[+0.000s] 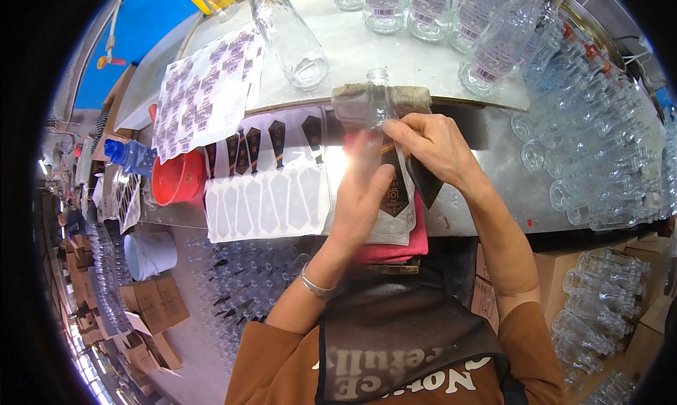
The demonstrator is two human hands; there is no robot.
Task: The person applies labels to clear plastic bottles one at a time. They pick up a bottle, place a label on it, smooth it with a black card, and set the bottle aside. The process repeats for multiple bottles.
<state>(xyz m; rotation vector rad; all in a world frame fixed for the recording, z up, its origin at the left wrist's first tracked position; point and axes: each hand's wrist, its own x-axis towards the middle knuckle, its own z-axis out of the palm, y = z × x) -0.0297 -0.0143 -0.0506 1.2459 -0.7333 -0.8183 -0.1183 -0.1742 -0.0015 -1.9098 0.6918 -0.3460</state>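
While the bottle (381, 110) lies on a red cloth (419, 230), its neck over a rolled grey cloth (417, 96), the person's left hand (361, 197) is at its left side; the fingers are blurred, so whether they grip cannot be told. The right hand (436, 148) has its thumb and fingertips bunched at the bottle's shoulder, though whether they pinch glass or label is unclear. A black label (395, 193) runs along the bottle beside the left palm. Leftward are a label sheet (268, 204) and a red tub (176, 181).
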